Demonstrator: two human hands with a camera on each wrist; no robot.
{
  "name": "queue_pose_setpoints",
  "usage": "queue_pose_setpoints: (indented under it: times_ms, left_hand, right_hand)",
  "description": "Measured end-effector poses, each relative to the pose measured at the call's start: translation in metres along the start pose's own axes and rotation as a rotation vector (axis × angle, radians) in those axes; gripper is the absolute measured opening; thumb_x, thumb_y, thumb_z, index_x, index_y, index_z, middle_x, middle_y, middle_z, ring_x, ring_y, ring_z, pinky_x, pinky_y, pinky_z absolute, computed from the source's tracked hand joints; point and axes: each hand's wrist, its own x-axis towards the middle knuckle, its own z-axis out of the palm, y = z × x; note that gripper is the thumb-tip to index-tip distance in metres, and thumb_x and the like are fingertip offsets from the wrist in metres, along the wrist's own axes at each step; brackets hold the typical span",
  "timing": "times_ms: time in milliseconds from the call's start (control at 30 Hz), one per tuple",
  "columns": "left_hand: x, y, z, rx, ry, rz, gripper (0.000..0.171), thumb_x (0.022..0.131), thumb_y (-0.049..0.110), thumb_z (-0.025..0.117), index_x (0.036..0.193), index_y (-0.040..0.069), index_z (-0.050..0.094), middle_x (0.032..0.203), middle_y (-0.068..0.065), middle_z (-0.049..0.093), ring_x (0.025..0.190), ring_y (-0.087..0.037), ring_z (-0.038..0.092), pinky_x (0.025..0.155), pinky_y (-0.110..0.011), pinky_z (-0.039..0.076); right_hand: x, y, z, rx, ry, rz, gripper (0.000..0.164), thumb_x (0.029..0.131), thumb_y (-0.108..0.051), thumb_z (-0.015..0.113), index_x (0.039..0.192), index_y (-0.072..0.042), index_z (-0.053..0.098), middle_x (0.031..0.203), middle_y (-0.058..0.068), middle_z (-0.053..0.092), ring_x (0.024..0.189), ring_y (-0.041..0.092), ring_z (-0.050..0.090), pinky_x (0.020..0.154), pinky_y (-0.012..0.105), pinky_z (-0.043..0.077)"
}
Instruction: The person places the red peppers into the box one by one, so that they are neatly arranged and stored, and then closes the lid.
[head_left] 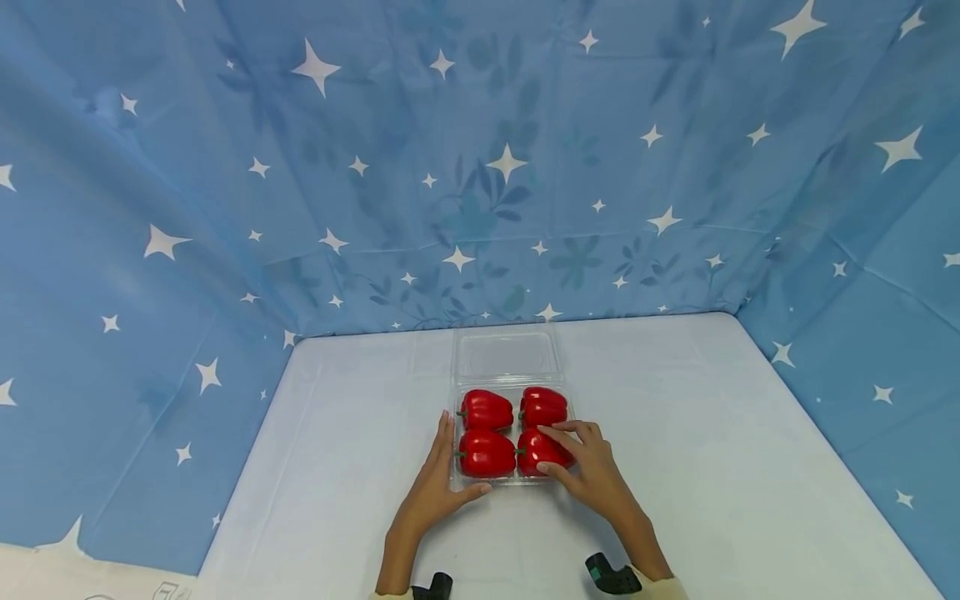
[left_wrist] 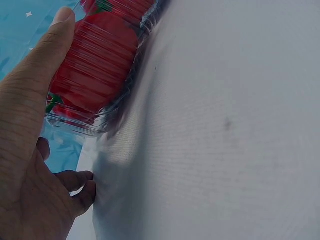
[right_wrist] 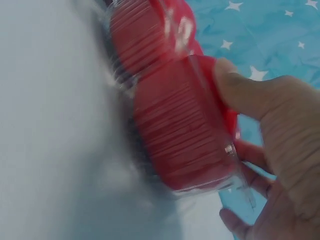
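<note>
Several red bell peppers with green stems lie on their sides in a clear plastic clamshell container, two in front and two behind. My right hand grips the front right bell pepper, thumb on its near side and fingers over its far side. In the right wrist view, the thumb lies against that pepper above the ribbed container wall. My left hand rests along the container's left side with straight fingers, its thumb spread by the front corner beside the front left bell pepper.
The container's clear lid lies folded back behind the peppers. A white cloth covers the table. Blue curtains with white stars stand at the back and both sides. Dark wrist cameras sit on both forearms.
</note>
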Motion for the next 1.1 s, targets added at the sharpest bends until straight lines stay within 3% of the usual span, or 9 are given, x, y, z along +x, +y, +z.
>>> queue_pose_setpoints:
  times_ms: [400,733,933,1100]
  left_hand:
    - [0.0022,0.0019,-0.0023,-0.005,0.002,-0.007,0.118,0.074,0.061,0.074,0.159,0.024,0.001,0.166,0.006,-0.002,0.152,-0.03,0.012,0.113,-0.061,0.031]
    - [-0.0007,0.0008,0.0002,0.002,-0.006,-0.025,0.119,0.072,0.069,0.071,0.158,0.028,-0.001,0.165,0.008,-0.002,0.152,-0.029,0.012,0.112,-0.061,0.033]
    - [-0.001,0.0001,-0.0002,0.005,-0.002,-0.017,0.119,0.073,0.068,0.071,0.158,0.027,0.0,0.165,0.009,-0.003,0.152,-0.029,0.012,0.112,-0.061,0.033]
    - [-0.0007,-0.001,0.0004,0.005,-0.004,-0.014,0.118,0.073,0.069,0.07,0.158,0.027,0.0,0.165,0.01,-0.003,0.152,-0.029,0.012,0.112,-0.061,0.033]
  right_hand:
    - [0.0013,0.0034,0.0027,-0.012,0.001,-0.018,0.056,0.075,-0.028,0.083,0.128,-0.019,0.065,0.122,0.012,0.057,0.114,0.028,0.048,0.08,0.044,0.047]
    - [-0.004,0.0035,0.0032,0.053,0.004,0.035,0.055,0.076,-0.026,0.083,0.128,-0.019,0.065,0.125,0.008,0.057,0.118,0.026,0.048,0.084,0.046,0.047]
    - [-0.0017,0.0052,0.0027,0.1,0.019,0.034,0.05,0.078,-0.02,0.082,0.125,-0.015,0.066,0.125,0.01,0.058,0.118,0.027,0.051,0.088,0.053,0.054]
    - [0.0021,0.0081,-0.0011,0.147,0.038,0.023,0.043,0.081,-0.015,0.079,0.122,-0.011,0.067,0.121,0.009,0.062,0.115,0.026,0.057,0.09,0.049,0.057]
